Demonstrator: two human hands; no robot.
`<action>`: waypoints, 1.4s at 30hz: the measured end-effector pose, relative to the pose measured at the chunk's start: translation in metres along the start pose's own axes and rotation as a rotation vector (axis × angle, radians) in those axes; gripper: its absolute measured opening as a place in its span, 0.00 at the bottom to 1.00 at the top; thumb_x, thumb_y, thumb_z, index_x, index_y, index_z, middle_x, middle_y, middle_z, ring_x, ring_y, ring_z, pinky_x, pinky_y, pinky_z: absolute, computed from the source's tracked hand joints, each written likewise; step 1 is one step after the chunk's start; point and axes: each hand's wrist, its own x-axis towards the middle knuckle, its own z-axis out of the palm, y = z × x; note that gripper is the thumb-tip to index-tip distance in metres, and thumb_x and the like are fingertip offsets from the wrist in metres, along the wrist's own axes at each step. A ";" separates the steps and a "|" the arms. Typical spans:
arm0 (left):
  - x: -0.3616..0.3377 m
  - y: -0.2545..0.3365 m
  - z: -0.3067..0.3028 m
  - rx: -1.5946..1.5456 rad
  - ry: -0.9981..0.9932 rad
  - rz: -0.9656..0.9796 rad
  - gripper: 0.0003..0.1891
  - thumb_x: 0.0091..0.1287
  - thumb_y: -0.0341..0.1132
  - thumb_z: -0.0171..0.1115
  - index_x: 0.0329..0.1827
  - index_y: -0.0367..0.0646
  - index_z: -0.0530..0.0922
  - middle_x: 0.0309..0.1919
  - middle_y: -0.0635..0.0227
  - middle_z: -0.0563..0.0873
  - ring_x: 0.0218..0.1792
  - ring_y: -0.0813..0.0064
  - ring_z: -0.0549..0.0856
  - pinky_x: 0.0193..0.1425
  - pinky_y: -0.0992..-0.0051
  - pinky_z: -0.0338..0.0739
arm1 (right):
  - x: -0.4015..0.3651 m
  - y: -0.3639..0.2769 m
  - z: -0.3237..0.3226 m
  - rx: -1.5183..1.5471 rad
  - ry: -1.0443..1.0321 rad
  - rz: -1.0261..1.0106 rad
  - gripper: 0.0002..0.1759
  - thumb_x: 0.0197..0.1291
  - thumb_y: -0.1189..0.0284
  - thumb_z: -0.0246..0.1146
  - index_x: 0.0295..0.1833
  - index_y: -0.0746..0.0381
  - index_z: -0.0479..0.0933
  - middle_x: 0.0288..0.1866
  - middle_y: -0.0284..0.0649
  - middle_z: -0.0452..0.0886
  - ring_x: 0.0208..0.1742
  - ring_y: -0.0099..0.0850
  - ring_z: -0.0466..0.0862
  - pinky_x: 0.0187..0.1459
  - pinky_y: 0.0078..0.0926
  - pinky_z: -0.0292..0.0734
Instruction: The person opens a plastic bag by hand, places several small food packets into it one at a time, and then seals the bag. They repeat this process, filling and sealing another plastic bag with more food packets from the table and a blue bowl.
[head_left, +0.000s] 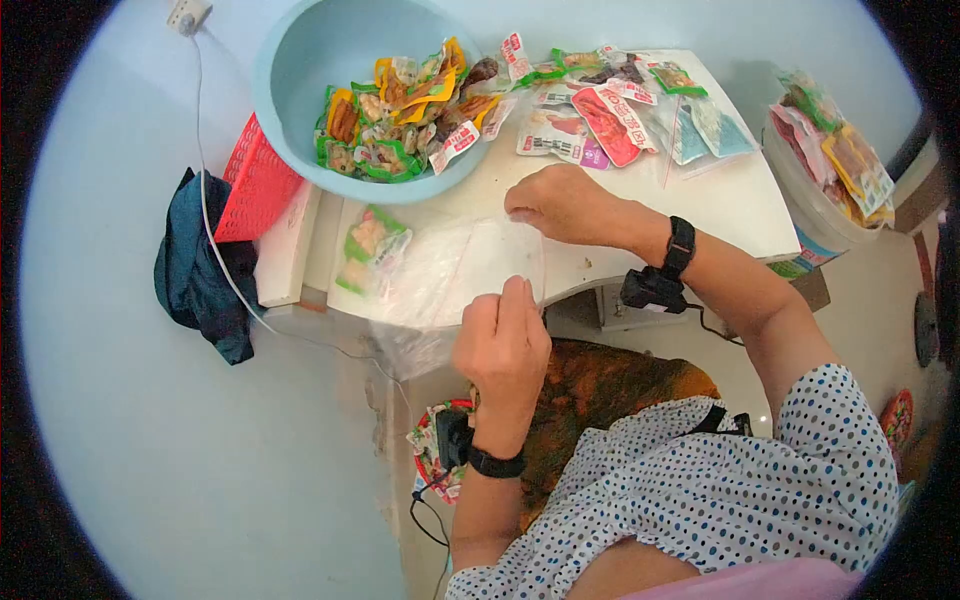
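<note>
A clear plastic bag lies flat on the white table. My left hand pinches the bag's near edge, and my right hand pinches its far edge, so the mouth is held between them. A green snack packet lies at the bag's left end; whether it is inside the bag or beside it I cannot tell. Both wrists wear black bands.
A light blue basin of several snack packets stands at the table's back left. More packets lie loose at the back. A white bucket of packets is at the right. A red basket and dark cloth sit left.
</note>
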 end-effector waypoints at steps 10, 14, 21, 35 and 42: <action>-0.006 -0.007 0.037 -0.198 -0.013 -0.157 0.02 0.61 0.26 0.66 0.35 0.41 0.82 0.23 0.61 0.78 0.23 0.59 0.80 0.25 0.66 0.73 | 0.060 0.032 -0.041 0.573 0.146 0.312 0.12 0.62 0.72 0.61 0.46 0.69 0.81 0.36 0.44 0.85 0.30 0.29 0.87 0.32 0.29 0.82; -0.011 -0.008 0.038 -0.216 -0.057 -0.198 0.04 0.61 0.26 0.65 0.38 0.40 0.82 0.24 0.60 0.79 0.24 0.58 0.81 0.26 0.65 0.74 | 0.099 0.044 -0.036 0.870 0.249 0.564 0.21 0.64 0.61 0.64 0.46 0.72 0.78 0.38 0.45 0.84 0.27 0.29 0.85 0.25 0.25 0.78; -0.014 -0.009 0.044 -0.286 -0.063 -0.253 0.06 0.62 0.26 0.64 0.42 0.40 0.82 0.26 0.58 0.80 0.24 0.59 0.81 0.26 0.64 0.74 | 0.142 0.051 -0.026 1.099 0.249 0.747 0.22 0.62 0.58 0.67 0.41 0.70 0.77 0.28 0.39 0.80 0.21 0.26 0.79 0.20 0.21 0.71; 0.008 -0.022 0.056 -0.279 0.101 -0.229 0.04 0.61 0.23 0.65 0.38 0.37 0.83 0.23 0.59 0.79 0.23 0.61 0.79 0.26 0.67 0.73 | 0.102 0.059 -0.036 1.114 0.503 0.432 0.09 0.61 0.71 0.64 0.40 0.68 0.78 0.35 0.38 0.80 0.34 0.25 0.84 0.29 0.19 0.80; -0.002 -0.019 0.087 -0.265 0.080 -0.166 0.04 0.62 0.25 0.65 0.38 0.37 0.83 0.24 0.58 0.80 0.24 0.59 0.80 0.28 0.66 0.74 | 0.008 0.069 -0.104 0.709 0.524 0.289 0.07 0.61 0.70 0.63 0.37 0.64 0.77 0.28 0.33 0.80 0.35 0.20 0.82 0.36 0.21 0.80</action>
